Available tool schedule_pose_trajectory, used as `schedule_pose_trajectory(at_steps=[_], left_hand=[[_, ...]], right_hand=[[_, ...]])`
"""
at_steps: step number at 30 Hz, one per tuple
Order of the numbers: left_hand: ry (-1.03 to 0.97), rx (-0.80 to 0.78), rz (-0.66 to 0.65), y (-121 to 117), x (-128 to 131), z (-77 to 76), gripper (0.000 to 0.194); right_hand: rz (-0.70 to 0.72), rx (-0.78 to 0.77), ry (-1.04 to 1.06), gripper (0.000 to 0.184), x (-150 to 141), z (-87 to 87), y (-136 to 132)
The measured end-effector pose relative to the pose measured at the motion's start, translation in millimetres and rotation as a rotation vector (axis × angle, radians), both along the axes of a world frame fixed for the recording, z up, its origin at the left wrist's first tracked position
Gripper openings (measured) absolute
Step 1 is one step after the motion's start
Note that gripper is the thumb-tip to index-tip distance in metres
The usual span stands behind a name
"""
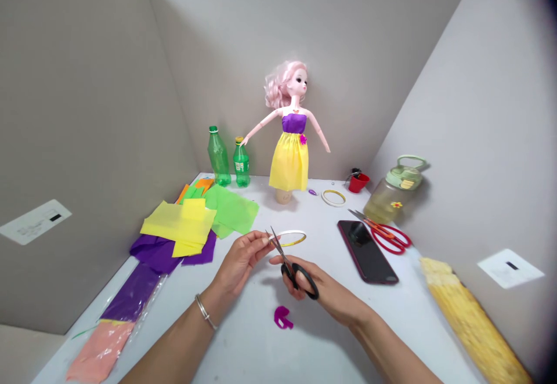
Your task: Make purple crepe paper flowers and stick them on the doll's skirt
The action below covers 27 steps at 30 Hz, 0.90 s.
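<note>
My left hand (242,261) pinches the near-left edge of a narrow roll of tape (300,233), white outside with a yellow core. Black-handled scissors (299,276) are in my right hand (319,291), fingers through the loops. Their blades point up and left, slightly parted, close to my left fingertips and the roll's edge. On the table below lies a curled magenta scrap (283,318). Behind my hands stands a pink-haired doll (295,123) in a purple and yellow dress with a magenta flower at the waist.
Yellow, green and purple cloth pieces (178,224) lie left, above a plastic-wrapped packet (117,320). Two green bottles (219,158) stand behind. At right are a phone (368,252), red-handled scissors (391,238), a water jug (394,189), a red bucket (359,183) and another tape roll (333,198).
</note>
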<state>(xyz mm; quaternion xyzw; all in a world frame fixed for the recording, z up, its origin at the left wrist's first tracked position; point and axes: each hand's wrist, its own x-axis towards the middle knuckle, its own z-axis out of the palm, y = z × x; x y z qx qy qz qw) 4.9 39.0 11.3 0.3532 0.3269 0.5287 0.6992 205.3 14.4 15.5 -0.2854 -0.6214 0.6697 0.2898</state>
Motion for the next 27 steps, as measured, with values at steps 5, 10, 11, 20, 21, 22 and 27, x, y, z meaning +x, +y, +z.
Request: schedule_pose_trajectory(at_steps=[5,10,11,20,21,22,27], left_hand=[[0.143,0.065,0.004,0.4,-2.0,0.9,0.013],[0.345,0.164,0.060,4.6,-6.8,0.7,0.014],[0.361,0.183,0.070,5.6,-7.7,0.3,0.014],[0.495,0.253,0.190,13.9,-13.5,-7.1,0.014],[0.521,0.266,0.201,13.2,-13.0,-7.9,0.012],[0.559,0.286,0.205,12.1,-12.1,-9.0,0.010],[0.873,0.468,0.093,4.9,-6.1,-17.4,0.008]], right_hand=[[0.041,-0.023,-0.037,0.057,9.0,2.3,2.0],[0.047,-0.037,-0.048,0.053,12.3,3.8,2.1],[0.033,-0.024,-0.069,0.051,11.7,4.5,1.8],[-0.550,0.346,-0.487,0.037,17.7,1.0,12.4],[-0.636,0.412,-0.611,0.039,21.2,-2.0,14.9],[-0.686,0.473,-0.745,0.042,24.5,-5.7,17.3],[-0.594,0.732,-1.245,0.037,32.8,-24.6,22.7]])
